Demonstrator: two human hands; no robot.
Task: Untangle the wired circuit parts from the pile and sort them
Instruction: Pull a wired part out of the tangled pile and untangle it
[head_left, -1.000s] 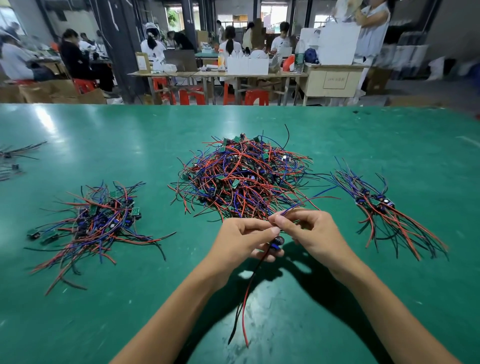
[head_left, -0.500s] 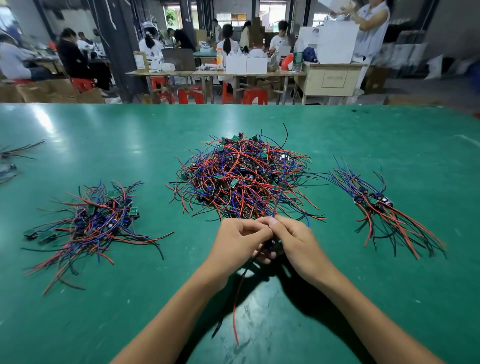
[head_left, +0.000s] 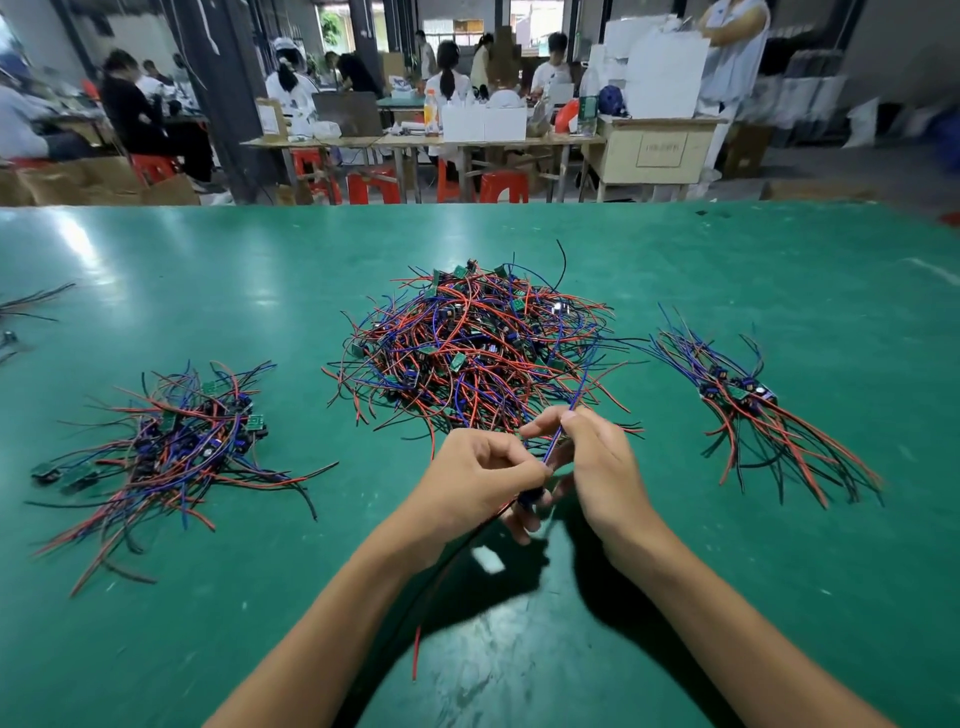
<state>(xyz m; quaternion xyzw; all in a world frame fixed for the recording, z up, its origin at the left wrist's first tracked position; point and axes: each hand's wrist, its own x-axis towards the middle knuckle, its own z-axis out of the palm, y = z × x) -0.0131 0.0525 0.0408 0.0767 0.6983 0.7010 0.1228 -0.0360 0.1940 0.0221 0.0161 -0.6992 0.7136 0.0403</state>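
A big tangled pile (head_left: 478, 348) of red, blue and black wires with small green boards lies mid-table. My left hand (head_left: 478, 483) grips one wired circuit part (head_left: 530, 496) just in front of the pile; its red and black leads trail down toward me. My right hand (head_left: 597, 462) pinches that part's blue wires between thumb and forefinger, and they run up toward the pile. A loose sorted heap (head_left: 171, 447) lies at the left. A neater bundle (head_left: 748, 410) with wires fanned out lies at the right.
The green table (head_left: 779, 270) stretches wide around the piles. A few stray dark wires (head_left: 26, 306) lie at the far left edge. Beyond the table's far edge are other workbenches, red stools, boxes and several seated people.
My hands have come a little nearer to me and parted slightly. My right hand now draws the blue wires upward, where before both hands were closed together over the part.
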